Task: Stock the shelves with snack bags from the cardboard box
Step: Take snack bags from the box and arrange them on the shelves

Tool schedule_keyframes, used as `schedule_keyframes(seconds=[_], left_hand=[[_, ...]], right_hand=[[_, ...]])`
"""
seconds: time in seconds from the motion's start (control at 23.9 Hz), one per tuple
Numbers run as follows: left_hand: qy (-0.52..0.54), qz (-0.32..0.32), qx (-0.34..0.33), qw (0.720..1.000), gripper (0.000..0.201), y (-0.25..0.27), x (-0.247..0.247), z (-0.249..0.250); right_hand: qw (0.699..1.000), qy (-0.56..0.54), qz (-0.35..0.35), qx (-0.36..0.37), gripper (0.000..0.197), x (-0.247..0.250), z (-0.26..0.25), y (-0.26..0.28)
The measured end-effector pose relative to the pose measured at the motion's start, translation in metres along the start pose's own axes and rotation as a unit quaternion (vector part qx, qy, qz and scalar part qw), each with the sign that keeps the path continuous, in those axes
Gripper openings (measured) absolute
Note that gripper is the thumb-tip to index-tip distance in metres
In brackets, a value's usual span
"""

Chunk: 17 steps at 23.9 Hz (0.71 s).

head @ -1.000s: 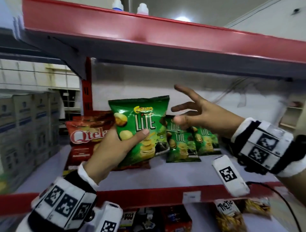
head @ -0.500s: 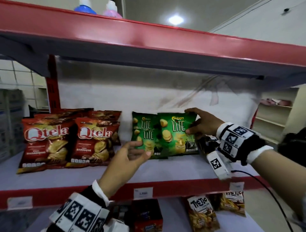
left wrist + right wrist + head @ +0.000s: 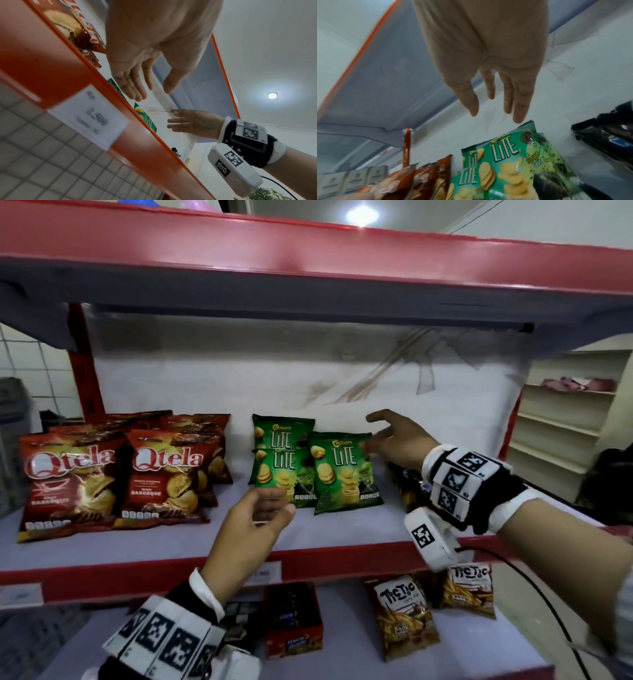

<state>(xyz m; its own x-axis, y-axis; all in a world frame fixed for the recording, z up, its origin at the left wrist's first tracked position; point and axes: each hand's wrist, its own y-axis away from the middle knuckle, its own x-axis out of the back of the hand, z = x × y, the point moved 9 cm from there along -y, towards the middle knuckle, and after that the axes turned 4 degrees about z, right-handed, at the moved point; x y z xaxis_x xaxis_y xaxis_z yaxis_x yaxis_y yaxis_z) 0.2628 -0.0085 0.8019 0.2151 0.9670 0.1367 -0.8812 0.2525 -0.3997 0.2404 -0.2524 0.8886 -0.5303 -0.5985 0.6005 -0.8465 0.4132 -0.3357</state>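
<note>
Red-edged shop shelving fills the head view, with a middle shelf [image 3: 342,529] carrying red Qtela bags [image 3: 72,484] on the left and green Lite snack bags [image 3: 342,470] standing upright near the centre, the front one leaning against those behind. Only the head view shows the lower shelf, where Tic Tic packets [image 3: 404,614] and a red carton [image 3: 294,621] sit. The left wrist view alone shows a white price label [image 3: 89,116] on the shelf's front edge and a ceiling lamp [image 3: 272,95], while the right wrist view adds a dark glossy packet [image 3: 607,138] lying right of the green bags, mostly hidden behind the wrist in the head view. The cardboard box appears in no view, and the label's print is too blurred to read. Both hands are empty: the left hand [image 3: 253,529] hovers in front of the green bags with fingers loosely extended, and the right hand [image 3: 400,440] is held just beside the front bag's top right corner, fingers spread; contact cannot be judged.
</note>
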Motion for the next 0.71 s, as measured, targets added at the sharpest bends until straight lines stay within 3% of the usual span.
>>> schedule_keyframes(seconds=[0.08, 0.21, 0.33, 0.42, 0.46, 0.5, 0.71], left_hand=[[0.029, 0.009, -0.013, 0.999, 0.010, 0.019, -0.042, 0.008], [0.048, 0.020, -0.026, 0.998, 0.006, 0.039, -0.072, 0.008], [0.057, 0.061, -0.083, 0.993, 0.005, 0.075, -0.083, 0.004], [0.052, 0.055, -0.103, 0.992, 0.006, 0.111, -0.097, -0.008], [0.038, 0.027, -0.085, 0.995, 0.007, 0.121, -0.112, -0.023], [0.010, -0.010, -0.027, 1.000, 0.007, 0.142, -0.137, -0.071], [-0.027, -0.050, 0.154, 0.986, 0.013, 0.184, -0.156, -0.216]], right_hand=[[0.993, -0.089, 0.060, 0.046, 0.014, 0.021, 0.014, 0.045], [0.977, -0.165, 0.095, 0.101, 0.019, 0.025, 0.030, 0.093], [0.968, -0.202, 0.066, 0.134, 0.014, 0.018, 0.061, 0.132], [0.969, -0.216, 0.033, 0.113, 0.010, 0.002, 0.102, 0.159], [0.973, -0.211, 0.004, 0.096, 0.009, -0.012, 0.126, 0.167], [0.976, -0.210, -0.022, 0.047, 0.009, -0.042, 0.175, 0.187], [0.974, -0.207, -0.054, -0.073, 0.014, -0.131, 0.274, 0.232]])
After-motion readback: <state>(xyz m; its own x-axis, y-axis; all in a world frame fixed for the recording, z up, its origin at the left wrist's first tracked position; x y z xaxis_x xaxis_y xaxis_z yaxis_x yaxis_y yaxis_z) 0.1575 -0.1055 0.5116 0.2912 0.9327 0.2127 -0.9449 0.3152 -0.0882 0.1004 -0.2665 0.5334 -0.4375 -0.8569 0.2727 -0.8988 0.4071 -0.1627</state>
